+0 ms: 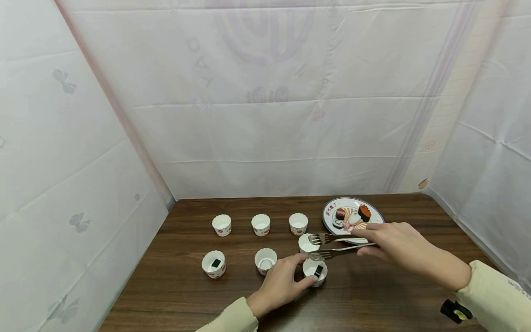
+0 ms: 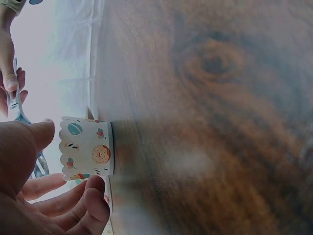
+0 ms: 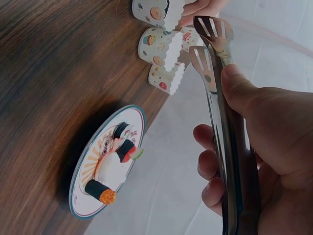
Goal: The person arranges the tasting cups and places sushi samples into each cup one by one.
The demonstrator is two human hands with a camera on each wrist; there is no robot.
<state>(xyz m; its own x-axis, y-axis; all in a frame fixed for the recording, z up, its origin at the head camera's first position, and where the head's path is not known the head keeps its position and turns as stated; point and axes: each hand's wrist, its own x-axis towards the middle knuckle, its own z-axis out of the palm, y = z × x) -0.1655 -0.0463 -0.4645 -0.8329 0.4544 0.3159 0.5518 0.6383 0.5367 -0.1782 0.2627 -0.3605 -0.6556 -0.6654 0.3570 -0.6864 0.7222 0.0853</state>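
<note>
A white paper baking cup (image 1: 309,267) with a dark-wrapped piece inside stands at the front right of the group. My left hand (image 1: 282,281) holds this cup, thumb and index finger at its side and rim; the left wrist view shows the printed cup wall (image 2: 88,147) beside the curved fingers. My right hand (image 1: 398,244) grips metal tongs (image 3: 227,142). The slotted tong heads are apart over the cups, with nothing seen between them. Beyond the right hand, a round plate (image 1: 329,226) bears several toy-like sushi pieces, one topped with orange (image 1: 364,211).
Another cup (image 1: 304,244) stands just behind the held one, under the tongs. Three cups form a back row, including one at its left (image 1: 222,227). At front left, a cup (image 1: 213,272) contains a dark piece; the front middle cup (image 1: 264,253) holds something pale. White cloth (image 1: 257,138) hangs behind the wooden table.
</note>
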